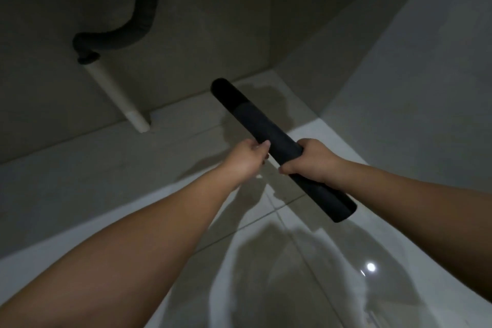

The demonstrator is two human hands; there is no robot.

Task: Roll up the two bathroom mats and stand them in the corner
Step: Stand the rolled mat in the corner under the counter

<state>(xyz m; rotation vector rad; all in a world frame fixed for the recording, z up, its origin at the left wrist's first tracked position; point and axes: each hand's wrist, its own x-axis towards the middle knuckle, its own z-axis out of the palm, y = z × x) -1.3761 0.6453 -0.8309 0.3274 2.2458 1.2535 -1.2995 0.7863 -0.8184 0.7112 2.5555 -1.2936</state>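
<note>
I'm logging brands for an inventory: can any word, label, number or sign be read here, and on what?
None can be read. The rolled black mat, gripped by the left hand and right hand, shows no label or print; the white pipe, dark hose, wall and floor tiles bear no text.

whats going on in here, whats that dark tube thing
A person holds a rolled mat above the tiled floor with both hands: the right hand grips round it, the left hand pinches its side next to that. The roll is tilted, far end towards the corner, not yet stood there. No second mat is in view.
</note>
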